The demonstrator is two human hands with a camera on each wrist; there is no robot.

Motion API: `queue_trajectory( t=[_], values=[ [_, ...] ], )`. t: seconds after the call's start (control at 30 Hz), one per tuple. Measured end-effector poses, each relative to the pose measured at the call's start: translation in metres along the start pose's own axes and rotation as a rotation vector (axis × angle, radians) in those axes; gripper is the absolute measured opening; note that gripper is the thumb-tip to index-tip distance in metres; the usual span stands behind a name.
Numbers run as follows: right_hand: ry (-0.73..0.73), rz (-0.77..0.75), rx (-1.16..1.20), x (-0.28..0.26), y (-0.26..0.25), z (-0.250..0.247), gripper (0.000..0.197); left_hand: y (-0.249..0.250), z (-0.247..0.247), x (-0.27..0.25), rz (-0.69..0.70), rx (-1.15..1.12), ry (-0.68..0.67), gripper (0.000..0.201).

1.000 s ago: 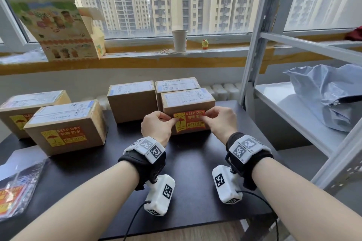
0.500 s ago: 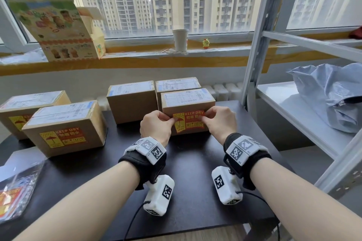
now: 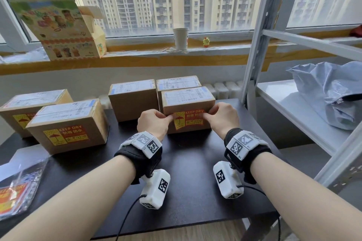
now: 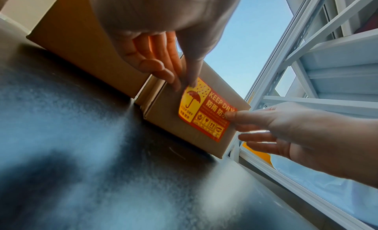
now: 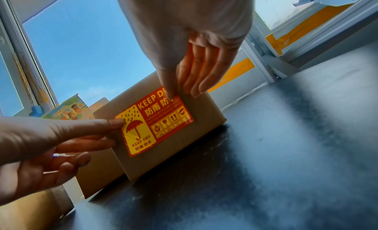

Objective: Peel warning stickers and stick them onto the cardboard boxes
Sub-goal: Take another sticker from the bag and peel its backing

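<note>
A small cardboard box stands at the middle of the black table. A red and yellow KEEP DRY sticker lies flat on its front face. My left hand presses its thumb on the sticker's upper left corner, with the fingers laid straight against the box. My right hand presses its thumb on the sticker's upper right part, its fingers straight beside it. In the right wrist view the sticker shows whole, with the left hand at its edge.
Two boxes with stickers stand at the left, and two plain boxes behind. A clear bag of stickers lies at the front left. A metal shelf with a grey bag stands to the right.
</note>
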State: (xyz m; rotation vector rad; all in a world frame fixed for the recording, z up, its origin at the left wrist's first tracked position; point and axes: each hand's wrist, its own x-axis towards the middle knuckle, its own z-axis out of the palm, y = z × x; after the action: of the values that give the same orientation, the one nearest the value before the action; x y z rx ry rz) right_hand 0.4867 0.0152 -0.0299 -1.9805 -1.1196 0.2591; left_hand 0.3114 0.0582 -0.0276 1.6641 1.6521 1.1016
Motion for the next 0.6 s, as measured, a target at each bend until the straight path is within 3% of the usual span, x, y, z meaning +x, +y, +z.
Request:
queue_trajectory(
  t=[0.13, 0.23, 0.33, 0.43, 0.6],
  values=[
    [0.000, -0.014, 0.077, -0.003, 0.001, -0.006, 0.054, -0.001, -0.007, 0.002, -0.009, 0.022, -0.023, 0.046],
    [-0.084, -0.018, 0.117, -0.007, -0.001, -0.011, 0.073, -0.003, -0.005, 0.002, -0.013, -0.022, -0.112, 0.055],
    [-0.177, -0.043, 0.157, -0.012, -0.005, -0.015, 0.065, -0.001, -0.004, -0.002, -0.001, -0.105, -0.199, 0.047],
    [-0.185, -0.050, 0.213, -0.017, -0.008, -0.017, 0.064, 0.000, -0.007, -0.006, 0.041, -0.105, -0.254, 0.027],
    [-0.182, -0.066, 0.229, -0.027, -0.018, -0.028, 0.065, 0.001, -0.023, -0.012, 0.034, -0.161, -0.284, 0.012]
  ],
)
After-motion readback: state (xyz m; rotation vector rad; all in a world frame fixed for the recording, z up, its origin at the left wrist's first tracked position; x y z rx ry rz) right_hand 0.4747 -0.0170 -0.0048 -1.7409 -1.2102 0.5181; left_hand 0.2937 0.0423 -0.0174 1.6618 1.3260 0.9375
